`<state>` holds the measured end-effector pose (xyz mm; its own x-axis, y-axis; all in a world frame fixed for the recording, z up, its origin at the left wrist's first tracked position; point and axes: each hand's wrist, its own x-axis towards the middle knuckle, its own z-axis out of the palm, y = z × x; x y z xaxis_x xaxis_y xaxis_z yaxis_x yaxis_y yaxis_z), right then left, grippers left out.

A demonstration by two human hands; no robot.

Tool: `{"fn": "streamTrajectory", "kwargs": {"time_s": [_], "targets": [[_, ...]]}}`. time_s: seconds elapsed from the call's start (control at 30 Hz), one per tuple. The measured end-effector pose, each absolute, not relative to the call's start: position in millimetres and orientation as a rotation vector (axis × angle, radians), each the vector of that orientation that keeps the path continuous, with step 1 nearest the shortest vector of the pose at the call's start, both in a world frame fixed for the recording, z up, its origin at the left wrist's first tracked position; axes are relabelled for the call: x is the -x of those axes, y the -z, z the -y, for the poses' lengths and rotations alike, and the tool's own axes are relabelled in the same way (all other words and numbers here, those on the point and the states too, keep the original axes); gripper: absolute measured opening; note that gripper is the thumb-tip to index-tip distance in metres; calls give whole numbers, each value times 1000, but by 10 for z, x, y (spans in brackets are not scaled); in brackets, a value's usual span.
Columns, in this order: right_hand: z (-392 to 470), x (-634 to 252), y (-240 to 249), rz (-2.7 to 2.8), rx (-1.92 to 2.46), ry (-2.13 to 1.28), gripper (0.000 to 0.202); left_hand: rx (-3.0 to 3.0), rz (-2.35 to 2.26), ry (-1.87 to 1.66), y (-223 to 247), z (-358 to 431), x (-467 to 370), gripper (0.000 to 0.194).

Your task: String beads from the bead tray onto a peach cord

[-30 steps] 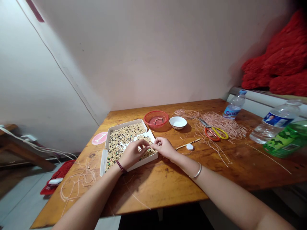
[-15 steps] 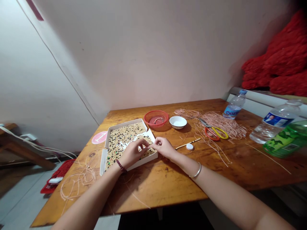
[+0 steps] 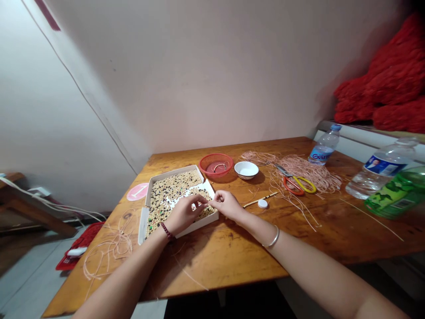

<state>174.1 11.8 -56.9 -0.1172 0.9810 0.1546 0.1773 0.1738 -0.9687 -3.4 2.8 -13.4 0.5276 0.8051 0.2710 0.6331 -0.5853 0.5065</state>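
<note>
My left hand is over the front right part of a white box full of small beads, mostly cream with some black and green. Its thumb and fingertips pinch something too small to make out. Close beside it, at the box's right corner, my right hand has thumb and forefinger pressed together on something I cannot make out. The fingertips of both hands nearly meet. Right of my right hand, a strand of beads lies on the table by a white round cap.
Behind the box stand a red basket and a white bowl. Scissors rest on pink cords. Bottles stand at the right. Loose cord lies left on the wooden table.
</note>
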Motion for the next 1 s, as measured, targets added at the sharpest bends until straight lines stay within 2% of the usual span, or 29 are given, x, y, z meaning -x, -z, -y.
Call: {"fn": "streamTrajectory", "kwargs": {"time_s": [1.0], "targets": [[-78, -1730, 591, 1482, 1194, -1052, 21, -2359, -1201, -784, 219, -58, 44, 10]]}}
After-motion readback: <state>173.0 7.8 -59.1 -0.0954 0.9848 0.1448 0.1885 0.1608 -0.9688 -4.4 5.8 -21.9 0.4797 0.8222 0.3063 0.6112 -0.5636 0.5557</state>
